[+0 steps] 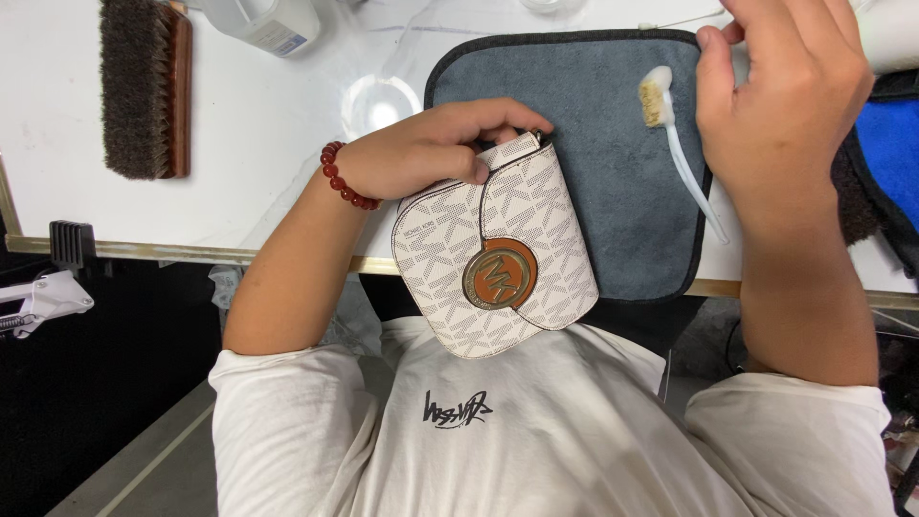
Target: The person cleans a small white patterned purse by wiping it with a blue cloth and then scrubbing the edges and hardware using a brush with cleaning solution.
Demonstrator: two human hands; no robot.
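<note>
Nearest you: your white T-shirt, with the small patterned handbag held just above it at the desk edge.
Left hand: your fingers curl over the handbag's top edge at 12 o'clock, thumb pressed on its flap.
Right hand: at 2 o'clock, fingers bunched, seemingly pinching a thin cord; I cannot tell for sure.
Toothbrush: lying on the grey towel, just beside your right hand, untouched.
Step, as it looks: handbag steadied for cleaning.
Next move calls for: firm hold, gentle bristles.
Elsewhere: large bristle brush at 10 o'clock.

Toothbrush on mat, purse left.
</note>
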